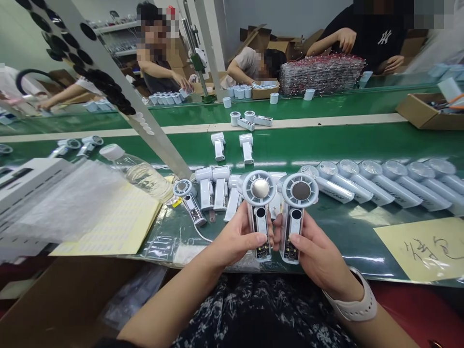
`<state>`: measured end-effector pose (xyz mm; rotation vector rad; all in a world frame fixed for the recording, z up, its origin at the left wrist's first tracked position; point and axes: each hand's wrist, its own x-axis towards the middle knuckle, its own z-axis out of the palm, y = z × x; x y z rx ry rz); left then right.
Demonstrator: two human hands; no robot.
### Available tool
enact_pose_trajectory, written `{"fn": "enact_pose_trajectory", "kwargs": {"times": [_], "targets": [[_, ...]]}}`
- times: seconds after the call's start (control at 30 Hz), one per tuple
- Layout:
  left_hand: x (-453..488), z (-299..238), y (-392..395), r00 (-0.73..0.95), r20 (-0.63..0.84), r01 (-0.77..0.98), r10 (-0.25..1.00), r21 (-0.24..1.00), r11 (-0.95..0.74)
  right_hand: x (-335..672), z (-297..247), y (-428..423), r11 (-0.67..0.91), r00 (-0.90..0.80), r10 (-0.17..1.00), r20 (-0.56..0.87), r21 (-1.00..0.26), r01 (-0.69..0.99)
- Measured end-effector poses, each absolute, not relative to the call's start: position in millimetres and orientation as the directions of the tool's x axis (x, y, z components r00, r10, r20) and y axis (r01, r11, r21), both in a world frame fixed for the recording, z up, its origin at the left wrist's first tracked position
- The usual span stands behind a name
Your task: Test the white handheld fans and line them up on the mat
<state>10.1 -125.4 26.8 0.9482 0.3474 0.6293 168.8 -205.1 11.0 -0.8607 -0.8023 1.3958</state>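
My left hand (243,237) is closed around a light-blue handheld fan (259,208), its thumb on the lower handle. A second handheld fan (299,208) sits in the grip of my right hand (314,244). Both are held upright side by side, round grilles up; the left one's centre disc is silvery, the right one's dark grey. Their handles lack a front cover, so circuit boards and pale inner parts show. Behind them, several similar fan bodies (213,186) lie on the green bench, partly hidden. One uncovered fan (189,202) lies to their left.
A row of capped fans (384,181) lies at right, above a yellow handwritten note (422,249). At left are a water bottle (139,173) and sheets of paper (112,224). A slanted metal post (148,128) rises there. More fans (247,147) lie on the conveyor; co-workers sit beyond.
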Motion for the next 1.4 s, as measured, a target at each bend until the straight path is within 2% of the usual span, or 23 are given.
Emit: {"fn": "enact_pose_trajectory", "kwargs": {"times": [0.2, 0.47, 0.67, 0.83, 1.1, 1.4], "targets": [[7.0, 20.8, -125.5, 0.726, -0.042, -0.294, 0.687, 0.883, 0.365, 169.3, 8.6, -206.8, -0.029, 0.045, 0.997, -0.057, -0.879, -0.476], [9.8, 24.5, -125.5, 0.726, -0.067, -0.303, 0.685, 0.863, 0.405, 170.4, 6.9, -208.5, -0.031, 0.058, 0.996, -0.066, -0.88, -0.473], [13.5, 15.5, -122.5, 0.601, -0.156, -0.347, 0.784, 0.833, 0.432, 169.5, 2.8, -210.1, -0.035, 0.063, 0.995, -0.072, -0.887, -0.461], [9.0, 18.8, -123.1, 0.689, -0.074, -0.301, 0.721, 0.876, 0.378, 173.2, 1.2, -210.9, -0.015, 0.036, 0.999, -0.033, -0.901, -0.433], [7.8, 17.7, -121.1, 0.636, -0.085, -0.325, 0.767, 0.872, 0.366, 172.8, 3.4, -206.9, -0.059, 0.085, 0.99, -0.111, -0.881, -0.469], [7.2, 18.6, -121.1, 0.643, -0.065, -0.304, 0.763, 0.893, 0.332, 174.1, 3.7, -205.5, -0.069, 0.041, 0.995, -0.095, -0.906, -0.417]]}}
